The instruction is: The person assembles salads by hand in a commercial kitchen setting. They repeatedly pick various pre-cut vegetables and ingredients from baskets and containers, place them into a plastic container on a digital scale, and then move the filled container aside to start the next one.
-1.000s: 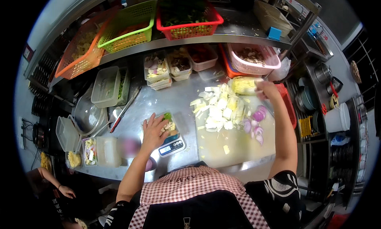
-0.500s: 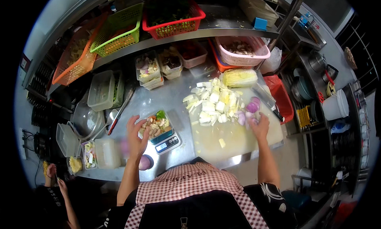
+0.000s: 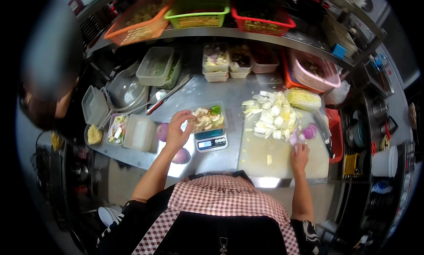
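Observation:
My left hand (image 3: 179, 130) hovers by the left edge of a clear plastic container (image 3: 226, 118), its fingers curved and apart, holding nothing. Sliced mushrooms (image 3: 204, 121) and some green leaf fill the container, which sits on a small digital scale (image 3: 212, 143). On the white cutting board (image 3: 260, 164), my right hand (image 3: 300, 155) has its fingers drawn together on purple onion pieces (image 3: 293, 137); its fingertips are partly hidden. Onion slices (image 3: 310, 131) lie just beyond it. Chopped cabbage (image 3: 276, 116) is heaped at the board's far side. Two whole onions, one nearer (image 3: 180, 156) and one farther (image 3: 162, 131), rest beside my left forearm.
A knife (image 3: 324, 130) lies along the board's right edge, near a half cabbage (image 3: 303, 99) and a red bin (image 3: 335, 136). Clear containers (image 3: 139, 132) and a glass bowl (image 3: 126, 90) stand at left. Baskets (image 3: 198, 10) line the shelf above. Another person (image 3: 53, 56) is at far left.
The view has swung left, so the table appears farther right. My right hand's fingers have closed in on the onion pieces. My left hand stays beside the container.

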Demonstrator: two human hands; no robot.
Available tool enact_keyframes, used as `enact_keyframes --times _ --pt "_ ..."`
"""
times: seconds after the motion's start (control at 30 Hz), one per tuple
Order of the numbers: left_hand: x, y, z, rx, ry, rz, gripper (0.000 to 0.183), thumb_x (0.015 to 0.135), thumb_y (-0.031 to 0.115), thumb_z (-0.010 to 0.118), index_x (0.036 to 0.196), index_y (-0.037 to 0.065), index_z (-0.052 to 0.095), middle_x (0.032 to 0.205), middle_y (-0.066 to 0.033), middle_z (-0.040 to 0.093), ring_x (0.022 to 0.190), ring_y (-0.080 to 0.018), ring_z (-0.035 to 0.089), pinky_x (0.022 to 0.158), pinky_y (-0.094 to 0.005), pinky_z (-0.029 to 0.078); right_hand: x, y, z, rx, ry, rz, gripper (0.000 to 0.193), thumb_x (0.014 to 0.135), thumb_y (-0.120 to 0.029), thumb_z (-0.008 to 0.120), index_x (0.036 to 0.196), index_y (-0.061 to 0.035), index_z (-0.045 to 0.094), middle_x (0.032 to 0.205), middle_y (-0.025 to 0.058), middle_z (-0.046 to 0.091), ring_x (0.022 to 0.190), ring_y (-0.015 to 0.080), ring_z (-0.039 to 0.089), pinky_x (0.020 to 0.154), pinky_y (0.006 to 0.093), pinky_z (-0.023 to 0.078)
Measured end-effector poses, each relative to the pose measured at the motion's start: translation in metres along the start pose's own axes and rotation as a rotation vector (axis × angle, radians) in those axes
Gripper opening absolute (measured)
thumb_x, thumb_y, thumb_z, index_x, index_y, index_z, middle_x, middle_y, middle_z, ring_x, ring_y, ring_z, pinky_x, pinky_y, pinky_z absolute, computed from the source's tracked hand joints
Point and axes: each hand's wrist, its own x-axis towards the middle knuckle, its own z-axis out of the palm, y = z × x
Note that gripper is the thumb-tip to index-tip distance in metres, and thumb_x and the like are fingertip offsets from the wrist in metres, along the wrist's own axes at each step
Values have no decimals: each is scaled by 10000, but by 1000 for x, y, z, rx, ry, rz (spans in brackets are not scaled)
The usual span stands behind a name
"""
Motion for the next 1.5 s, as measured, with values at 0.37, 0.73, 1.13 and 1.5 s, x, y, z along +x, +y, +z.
enact_keyframes --times 0.37,0.73,1.13,1.5 --pt "-13 -37 -1 -46 146 -80 215 843 75 671 1054 92 708 1169 -103 644 1104 -292 598 940 -372 478 48 -153 15 1005 -230 237 178 841 -46 639 1016 -50 606 871 36 570 819 170 547 756 332 469" --pt "9 -42 -2 53 122 24 332 825 126 715 1151 86 669 1255 -140 594 1197 -344 531 1035 -424 436 111 -335 27 751 -295 -558 350 882 -175 686 1202 -48 628 1046 148 682 981 186 654 835 295 509" --pt "67 -77 16 18 -56 -6 346 915 222 622 1219 62 656 1204 -170 668 1146 -364 601 987 -415 475 81 -216 11 1124 -618 193 251 965 -119 630 1195 -24 662 1053 41 689 902 108 631 762 247 508" --pt "160 -180 86 411 -737 120 395 925 297 604 1305 199 652 1252 -113 621 1176 -338 555 1039 -444 441 66 -225 37 1128 -704 121 213 978 -116 631 1157 -10 674 986 34 693 819 86 611 737 230 499"
